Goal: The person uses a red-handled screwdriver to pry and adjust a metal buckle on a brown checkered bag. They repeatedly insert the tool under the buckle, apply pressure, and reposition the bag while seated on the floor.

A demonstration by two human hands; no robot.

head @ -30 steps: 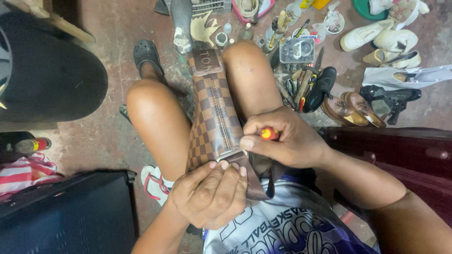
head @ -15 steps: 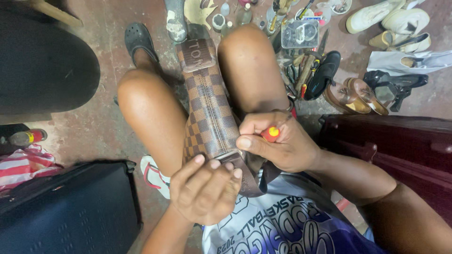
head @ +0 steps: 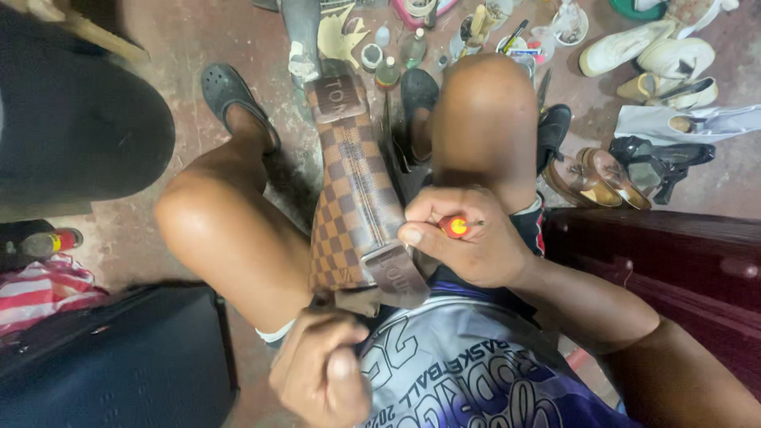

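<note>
From the head camera, we look down at a brown checkered bag [head: 349, 198] lying lengthwise between our knees, its far end near the floor and its near end at our lap. Our right hand [head: 468, 242] is closed around a small tool with a red-and-yellow handle [head: 454, 227], pressed against the bag's brown leather end band [head: 394, 273]. Our left hand [head: 321, 368] is clenched on the bag's near corner, pulling it taut. We judge this to be the working of the end band or its seam; the next move calls for steady tension and a controlled tool tip. The bag's coated canvas looks stiff and smooth. Worn shoes [head: 602, 178] and small bottles [head: 387, 73] litter the rough concrete floor [head: 198, 32].
</note>
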